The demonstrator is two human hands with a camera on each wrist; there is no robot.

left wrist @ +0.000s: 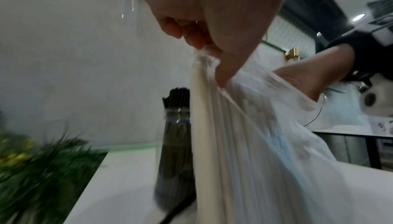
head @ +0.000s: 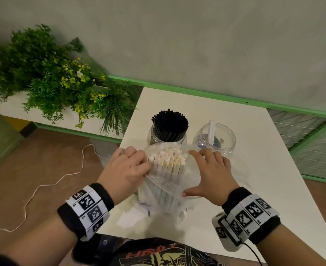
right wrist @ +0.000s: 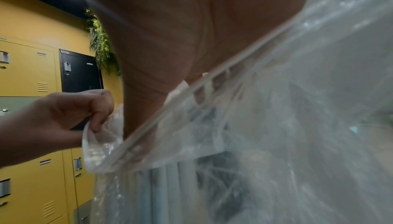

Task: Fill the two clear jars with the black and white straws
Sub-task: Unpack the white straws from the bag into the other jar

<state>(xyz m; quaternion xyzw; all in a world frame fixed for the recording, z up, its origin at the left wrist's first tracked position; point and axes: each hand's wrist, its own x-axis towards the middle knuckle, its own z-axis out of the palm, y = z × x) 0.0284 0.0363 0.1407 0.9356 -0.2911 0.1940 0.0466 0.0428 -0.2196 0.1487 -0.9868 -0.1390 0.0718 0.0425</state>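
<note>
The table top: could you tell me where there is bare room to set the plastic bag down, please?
The table is bare right of the right hand, out to its right edge, and behind both jars toward the wall. The middle is crowded: the jar of black straws, the nearly empty jar and the bag of white straws stand close together.

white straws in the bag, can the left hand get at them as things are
Probably yes. The clear bag is pulled open at the top, so the white straws stand exposed, and the left hand already pinches at their edge with nothing in between.
</note>
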